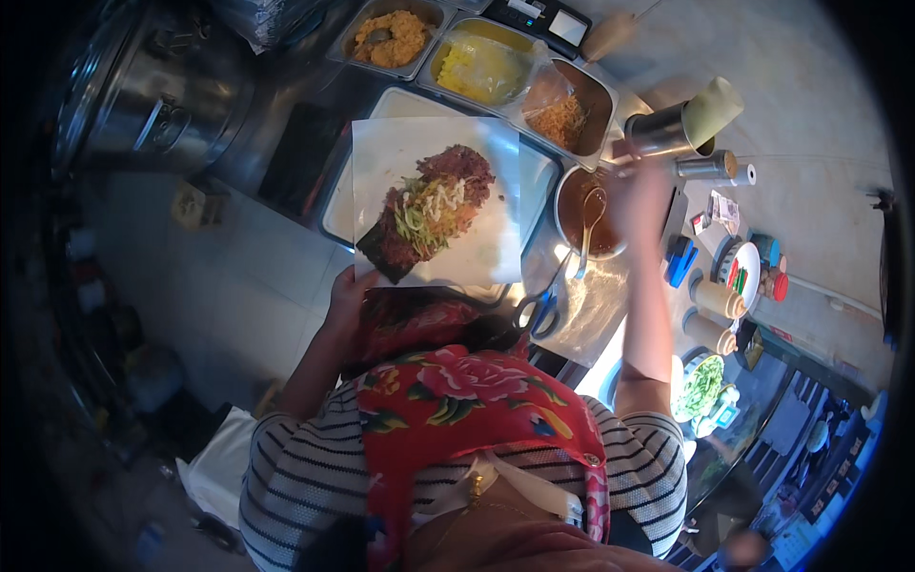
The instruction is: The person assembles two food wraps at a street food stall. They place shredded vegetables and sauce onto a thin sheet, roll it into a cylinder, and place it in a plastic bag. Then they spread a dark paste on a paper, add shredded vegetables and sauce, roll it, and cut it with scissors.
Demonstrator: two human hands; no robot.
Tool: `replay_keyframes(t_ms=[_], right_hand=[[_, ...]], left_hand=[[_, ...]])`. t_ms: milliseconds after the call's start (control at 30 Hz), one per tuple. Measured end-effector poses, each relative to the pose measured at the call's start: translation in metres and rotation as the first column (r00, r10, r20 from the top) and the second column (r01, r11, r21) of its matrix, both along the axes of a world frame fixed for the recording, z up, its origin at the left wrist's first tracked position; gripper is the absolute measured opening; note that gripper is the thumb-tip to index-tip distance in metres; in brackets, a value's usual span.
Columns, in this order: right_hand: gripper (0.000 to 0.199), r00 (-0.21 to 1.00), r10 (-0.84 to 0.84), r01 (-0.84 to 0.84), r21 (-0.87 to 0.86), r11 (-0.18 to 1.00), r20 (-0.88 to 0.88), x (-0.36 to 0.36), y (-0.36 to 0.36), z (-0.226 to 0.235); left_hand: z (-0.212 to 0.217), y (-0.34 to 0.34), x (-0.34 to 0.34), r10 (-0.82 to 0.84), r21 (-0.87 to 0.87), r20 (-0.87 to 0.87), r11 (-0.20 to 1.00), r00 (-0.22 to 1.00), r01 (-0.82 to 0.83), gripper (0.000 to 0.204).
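My left hand (349,291) grips the lower left corner of a white paper sheet (386,148), its fingers partly hidden underneath. On the sheet lies a dark seaweed piece (383,253) under spread purple rice (469,164). Green shreds (412,227), orange shreds and pale streaks of sauce top the rice. My right hand (643,181) is smeared by motion, so its fingers do not show clearly. It is nearest a bowl of brown sauce (574,195) with a spoon (593,212) in it, and a metal cup (658,132).
A white tray (341,212) lies beneath the paper. Metal pans hold an orange filling (405,38), yellow shreds (477,71) and brown crumbs (558,119). Scissors (543,315) rest below the bowl. Squeeze bottles (717,297) stand at right, a large steel pot (181,95) at far left.
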State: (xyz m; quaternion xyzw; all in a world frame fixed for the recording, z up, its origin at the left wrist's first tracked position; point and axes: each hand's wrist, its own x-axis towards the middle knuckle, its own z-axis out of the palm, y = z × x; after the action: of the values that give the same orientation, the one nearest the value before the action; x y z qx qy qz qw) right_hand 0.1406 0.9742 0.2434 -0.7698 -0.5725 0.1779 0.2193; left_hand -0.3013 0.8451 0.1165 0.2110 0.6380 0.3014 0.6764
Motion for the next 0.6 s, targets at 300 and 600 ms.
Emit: replay_keyframes(t_ms=[300,600], right_hand=[[0.038,0.977,-0.146,0.138,-0.057,0.989,-0.155,-0.118,0.039,-0.146],[0.034,0.948,-0.111,0.101,-0.048,0.994,-0.300,-0.122,0.033,-0.144]], left_hand=[[-0.006,0.023,-0.028,-0.191,-0.026,0.150,0.980,0.970,0.197,0.035],[-0.023,0.027,-0.033,-0.246,-0.033,0.173,0.966,0.954,0.256,0.026]])
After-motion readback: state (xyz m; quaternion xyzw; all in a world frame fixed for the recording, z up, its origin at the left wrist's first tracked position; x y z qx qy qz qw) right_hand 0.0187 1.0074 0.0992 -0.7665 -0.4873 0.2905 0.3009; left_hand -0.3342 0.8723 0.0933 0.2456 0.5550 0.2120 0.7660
